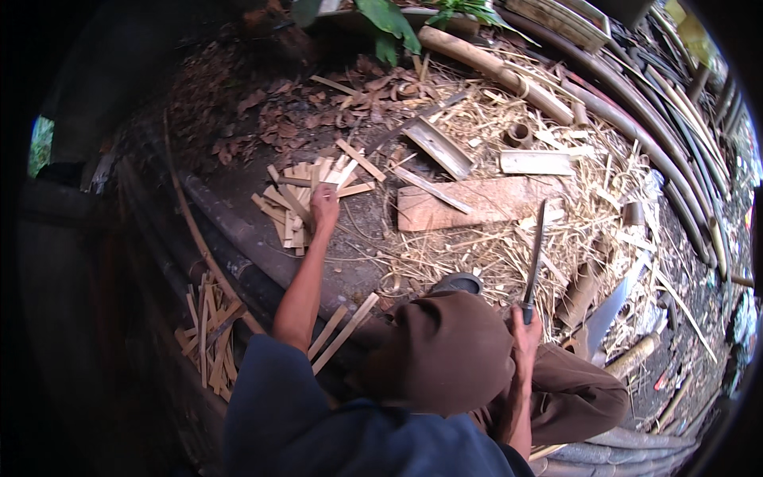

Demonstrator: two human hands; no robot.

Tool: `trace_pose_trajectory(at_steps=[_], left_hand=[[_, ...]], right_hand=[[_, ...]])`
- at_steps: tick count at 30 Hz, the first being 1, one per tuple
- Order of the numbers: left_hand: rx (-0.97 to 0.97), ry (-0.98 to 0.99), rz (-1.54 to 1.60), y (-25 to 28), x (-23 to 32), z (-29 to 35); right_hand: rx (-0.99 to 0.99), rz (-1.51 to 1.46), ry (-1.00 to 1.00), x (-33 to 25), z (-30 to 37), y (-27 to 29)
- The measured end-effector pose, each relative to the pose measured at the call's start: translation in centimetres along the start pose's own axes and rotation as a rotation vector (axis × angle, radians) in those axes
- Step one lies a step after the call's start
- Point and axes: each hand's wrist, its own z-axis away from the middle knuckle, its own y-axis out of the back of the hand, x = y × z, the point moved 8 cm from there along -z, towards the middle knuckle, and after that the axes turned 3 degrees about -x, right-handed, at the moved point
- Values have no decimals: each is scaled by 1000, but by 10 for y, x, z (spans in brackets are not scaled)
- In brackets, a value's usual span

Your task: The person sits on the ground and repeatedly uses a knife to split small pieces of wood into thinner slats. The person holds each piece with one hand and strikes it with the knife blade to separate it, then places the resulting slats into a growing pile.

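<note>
My left hand (324, 208) reaches out to a loose pile of pale bamboo strips (292, 226) on the ground ahead. Its fingers are curled down against the strips at the top of the pile and seem closed on some; the fingertips are partly hidden. Beside my right knee, my right hand (524, 332) is wrapped round the dark handle of a long knife (536, 258). The narrow blade points up and away from me, over the shavings. A flat reddish wooden board (477, 203) lies ahead, between the strip pile and the knife.
Split bamboo halves (439, 148) lie beyond the board amid shavings (469, 253). A handsaw (610, 314) rests at the right. Another strip bundle (211, 334) is at the left, near dark poles (238, 270). A bamboo log (497, 73) lies at the back, near dry leaves (294, 119).
</note>
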Motion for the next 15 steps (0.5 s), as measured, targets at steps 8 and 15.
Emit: trace_pose_trajectory(at_steps=[8, 15], left_hand=[[-108, 345, 58, -193, 31, 11], [-236, 477, 1120, -221, 121, 15]], right_hand=[[-34, -45, -117, 65, 14, -34], [26, 256, -210, 65, 14, -20]])
